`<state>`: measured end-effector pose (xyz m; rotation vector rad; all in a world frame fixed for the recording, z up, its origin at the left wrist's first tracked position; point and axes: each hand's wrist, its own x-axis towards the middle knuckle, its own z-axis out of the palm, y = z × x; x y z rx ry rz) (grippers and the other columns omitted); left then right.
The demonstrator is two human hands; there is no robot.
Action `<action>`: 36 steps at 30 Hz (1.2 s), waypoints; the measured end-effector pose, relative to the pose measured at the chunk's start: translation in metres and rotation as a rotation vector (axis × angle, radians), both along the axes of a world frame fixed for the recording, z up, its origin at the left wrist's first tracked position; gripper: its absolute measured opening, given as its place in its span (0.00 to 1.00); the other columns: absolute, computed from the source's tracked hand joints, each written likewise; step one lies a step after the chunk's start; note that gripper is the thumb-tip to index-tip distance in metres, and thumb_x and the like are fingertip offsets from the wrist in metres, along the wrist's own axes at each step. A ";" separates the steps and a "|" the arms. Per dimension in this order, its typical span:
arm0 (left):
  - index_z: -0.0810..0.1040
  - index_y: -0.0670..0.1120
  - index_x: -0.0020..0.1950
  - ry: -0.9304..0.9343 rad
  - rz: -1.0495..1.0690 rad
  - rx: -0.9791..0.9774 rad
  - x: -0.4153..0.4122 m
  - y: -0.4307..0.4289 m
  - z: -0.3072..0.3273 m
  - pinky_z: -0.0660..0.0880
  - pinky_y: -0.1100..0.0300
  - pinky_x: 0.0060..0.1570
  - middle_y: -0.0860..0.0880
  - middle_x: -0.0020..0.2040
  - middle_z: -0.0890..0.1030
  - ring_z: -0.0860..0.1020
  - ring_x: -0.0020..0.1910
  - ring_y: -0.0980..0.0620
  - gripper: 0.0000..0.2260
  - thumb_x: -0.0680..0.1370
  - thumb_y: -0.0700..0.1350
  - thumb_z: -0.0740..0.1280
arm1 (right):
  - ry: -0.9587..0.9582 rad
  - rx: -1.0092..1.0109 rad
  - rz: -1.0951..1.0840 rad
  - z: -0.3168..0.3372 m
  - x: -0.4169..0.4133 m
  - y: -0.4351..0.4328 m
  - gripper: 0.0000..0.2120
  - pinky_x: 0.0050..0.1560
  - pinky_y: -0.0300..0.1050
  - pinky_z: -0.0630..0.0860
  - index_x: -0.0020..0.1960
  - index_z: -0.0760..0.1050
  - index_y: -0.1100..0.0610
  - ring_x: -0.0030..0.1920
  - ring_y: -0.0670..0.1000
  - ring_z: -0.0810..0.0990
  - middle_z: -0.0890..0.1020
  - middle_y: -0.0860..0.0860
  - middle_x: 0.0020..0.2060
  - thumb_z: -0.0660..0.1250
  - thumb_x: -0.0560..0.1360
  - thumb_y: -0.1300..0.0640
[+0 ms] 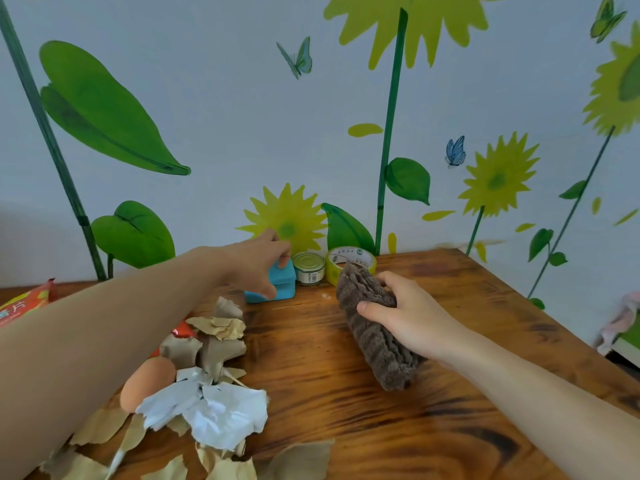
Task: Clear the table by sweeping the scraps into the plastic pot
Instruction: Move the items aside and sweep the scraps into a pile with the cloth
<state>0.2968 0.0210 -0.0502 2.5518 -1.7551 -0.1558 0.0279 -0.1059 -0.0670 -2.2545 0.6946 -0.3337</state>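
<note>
Torn scraps of brown and white paper [214,407] lie heaped on the left part of the wooden table [433,427], with an egg [147,381] among them. My left hand [258,263] reaches to the back of the table and grips a small blue plastic box [282,284], thumb in front and fingers over its top. My right hand [405,317] holds a folded brown fluffy cloth [377,337] pressed flat on the table, to the right of the scraps. No plastic pot shows apart from this blue box.
A small tin can [309,267] and a yellow tape roll [351,263] stand by the wall behind the cloth. A red snack bag [24,301] lies at the far left. The table's right edge runs diagonally past my right forearm.
</note>
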 end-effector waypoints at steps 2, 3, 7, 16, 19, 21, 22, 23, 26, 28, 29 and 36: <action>0.67 0.54 0.53 -0.004 0.000 -0.010 -0.001 0.001 -0.002 0.75 0.53 0.45 0.51 0.59 0.66 0.73 0.48 0.48 0.22 0.69 0.47 0.77 | 0.008 -0.016 0.008 0.000 0.000 0.003 0.28 0.69 0.55 0.73 0.76 0.69 0.49 0.69 0.51 0.75 0.76 0.48 0.71 0.69 0.79 0.42; 0.67 0.54 0.54 -0.008 -0.007 -0.013 -0.001 0.002 -0.002 0.76 0.53 0.47 0.51 0.59 0.67 0.74 0.49 0.48 0.22 0.69 0.47 0.77 | 0.012 -0.021 0.012 0.000 0.000 0.004 0.29 0.70 0.56 0.73 0.77 0.69 0.49 0.70 0.51 0.75 0.76 0.48 0.71 0.69 0.79 0.42; 0.66 0.54 0.54 -0.012 -0.057 -0.045 -0.006 0.011 0.007 0.75 0.52 0.46 0.50 0.59 0.68 0.73 0.45 0.49 0.20 0.71 0.50 0.75 | 0.043 -0.050 0.017 0.006 -0.005 0.007 0.30 0.70 0.56 0.74 0.77 0.68 0.48 0.70 0.51 0.75 0.76 0.47 0.72 0.69 0.79 0.41; 0.69 0.52 0.62 -0.031 -0.182 -0.145 -0.031 0.049 0.040 0.67 0.56 0.47 0.48 0.59 0.69 0.71 0.46 0.55 0.18 0.75 0.48 0.70 | 0.282 -0.070 0.035 0.010 -0.026 0.060 0.27 0.47 0.39 0.75 0.72 0.70 0.49 0.54 0.46 0.79 0.79 0.43 0.57 0.72 0.77 0.42; 0.69 0.52 0.64 -0.052 -0.212 -0.126 -0.047 0.066 0.044 0.70 0.53 0.52 0.48 0.60 0.69 0.72 0.53 0.49 0.19 0.76 0.48 0.70 | 0.278 -0.044 0.054 0.003 -0.021 0.092 0.31 0.42 0.36 0.72 0.74 0.68 0.50 0.54 0.47 0.78 0.78 0.45 0.59 0.73 0.76 0.41; 0.69 0.52 0.64 -0.062 -0.226 -0.115 -0.057 0.078 0.044 0.72 0.50 0.57 0.48 0.61 0.70 0.72 0.57 0.47 0.18 0.76 0.49 0.69 | 0.243 -0.057 0.056 0.000 -0.015 0.109 0.32 0.42 0.38 0.72 0.75 0.68 0.51 0.55 0.48 0.78 0.77 0.46 0.61 0.73 0.76 0.41; 0.70 0.53 0.63 -0.062 -0.237 -0.117 -0.061 0.083 0.044 0.72 0.49 0.58 0.48 0.61 0.70 0.72 0.57 0.47 0.17 0.76 0.50 0.69 | 0.226 -0.052 0.056 -0.002 -0.011 0.116 0.31 0.42 0.39 0.72 0.74 0.68 0.51 0.54 0.48 0.77 0.76 0.45 0.58 0.73 0.76 0.42; 0.70 0.53 0.61 -0.060 -0.245 -0.120 -0.066 0.092 0.045 0.72 0.48 0.58 0.49 0.60 0.70 0.72 0.57 0.47 0.15 0.76 0.50 0.69 | 0.218 -0.035 0.062 -0.002 -0.006 0.125 0.29 0.41 0.39 0.72 0.73 0.69 0.51 0.51 0.46 0.76 0.76 0.44 0.55 0.73 0.76 0.43; 0.70 0.54 0.54 -0.069 -0.300 -0.163 -0.081 0.112 0.053 0.71 0.53 0.54 0.50 0.54 0.73 0.73 0.52 0.49 0.11 0.76 0.49 0.70 | 0.186 0.028 0.050 -0.004 0.007 0.144 0.18 0.41 0.37 0.72 0.62 0.71 0.48 0.47 0.43 0.76 0.77 0.43 0.50 0.73 0.76 0.46; 0.71 0.54 0.52 -0.083 -0.316 -0.197 -0.093 0.129 0.062 0.67 0.60 0.47 0.54 0.50 0.73 0.71 0.48 0.54 0.09 0.76 0.49 0.70 | 0.169 0.052 0.064 -0.003 0.014 0.157 0.18 0.42 0.38 0.72 0.61 0.70 0.47 0.50 0.45 0.75 0.76 0.46 0.56 0.73 0.76 0.46; 0.71 0.54 0.51 -0.091 -0.321 -0.192 -0.100 0.138 0.067 0.64 0.63 0.44 0.57 0.47 0.72 0.70 0.45 0.58 0.08 0.77 0.49 0.70 | 0.163 0.080 0.071 -0.003 0.017 0.162 0.20 0.44 0.41 0.72 0.64 0.71 0.48 0.53 0.46 0.74 0.75 0.47 0.59 0.73 0.76 0.45; 0.75 0.51 0.56 -0.162 -0.339 -0.081 -0.142 0.198 0.078 0.65 0.61 0.48 0.58 0.48 0.71 0.70 0.49 0.56 0.08 0.79 0.51 0.68 | 0.111 0.236 0.133 0.005 0.026 0.193 0.38 0.70 0.58 0.71 0.73 0.71 0.51 0.69 0.54 0.74 0.76 0.49 0.70 0.73 0.67 0.38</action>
